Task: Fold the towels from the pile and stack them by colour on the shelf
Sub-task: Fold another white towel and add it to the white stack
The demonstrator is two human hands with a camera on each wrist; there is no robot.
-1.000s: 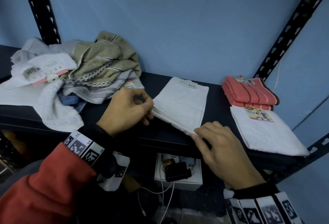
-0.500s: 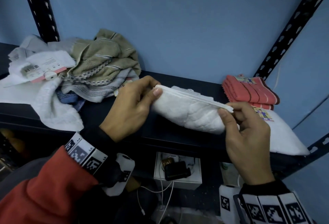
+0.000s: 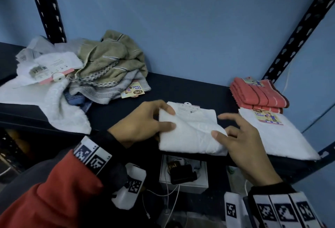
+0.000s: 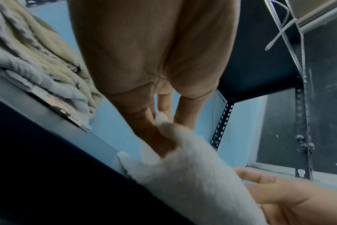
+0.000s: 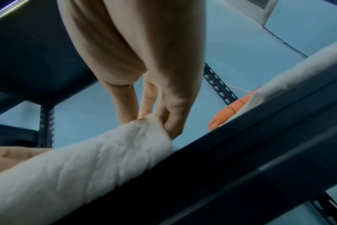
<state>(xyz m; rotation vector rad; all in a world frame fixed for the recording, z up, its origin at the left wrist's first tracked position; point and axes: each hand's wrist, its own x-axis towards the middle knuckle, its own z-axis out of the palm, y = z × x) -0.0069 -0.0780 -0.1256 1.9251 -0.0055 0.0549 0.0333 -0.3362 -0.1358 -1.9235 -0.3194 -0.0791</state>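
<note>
Now, in the head view, the fold could pop open if the hands let go too soon. The white towel point(image 3: 190, 133) lies on the shelf point(image 3: 190, 90) between them; the left hand point(image 3: 143, 124) pinches its left edge. In the left wrist view, fingers point(image 4: 154, 134) squeeze cloth. In the right wrist view, the right hand point(image 5: 144, 76) grips the other end.
</note>
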